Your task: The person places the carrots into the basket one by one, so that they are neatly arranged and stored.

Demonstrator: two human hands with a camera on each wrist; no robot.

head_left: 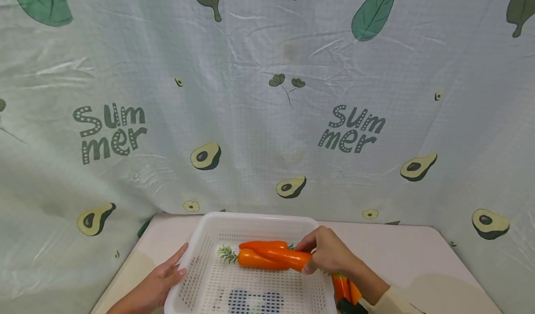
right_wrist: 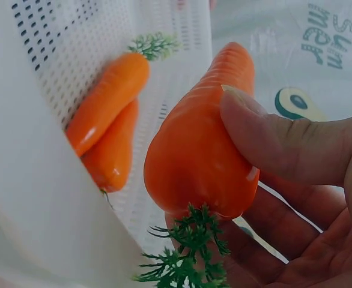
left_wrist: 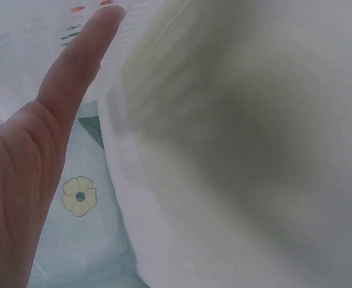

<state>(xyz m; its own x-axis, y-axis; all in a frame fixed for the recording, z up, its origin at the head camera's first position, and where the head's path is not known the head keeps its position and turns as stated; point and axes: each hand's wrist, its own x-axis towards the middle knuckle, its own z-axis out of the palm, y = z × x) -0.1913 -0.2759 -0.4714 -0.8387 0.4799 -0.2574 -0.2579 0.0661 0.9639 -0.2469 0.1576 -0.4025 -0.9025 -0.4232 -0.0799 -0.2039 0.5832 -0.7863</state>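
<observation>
My right hand (head_left: 328, 251) grips an orange toy carrot (right_wrist: 200, 144) near its thick end, thumb on one side and fingers beneath. Its green leafy top (right_wrist: 194, 252) hangs down in the right wrist view. The carrot is above the white perforated basket (head_left: 259, 217). Two more carrots lie in there: one orange (head_left: 251, 259) with a pale green top (head_left: 227, 253), and one redder (head_left: 261, 245), partly covered by the held one. My left hand (head_left: 156, 279) touches the basket's left side from outside with straight fingers; some fingers are hidden.
To the right of the basket, partly under my right forearm, are more orange pieces (head_left: 340, 286) and a black object (head_left: 351, 307) that I cannot identify. The basket stands on a pale table (head_left: 384, 244). Behind it hangs a curtain (head_left: 251, 119) printed with avocados and leaves.
</observation>
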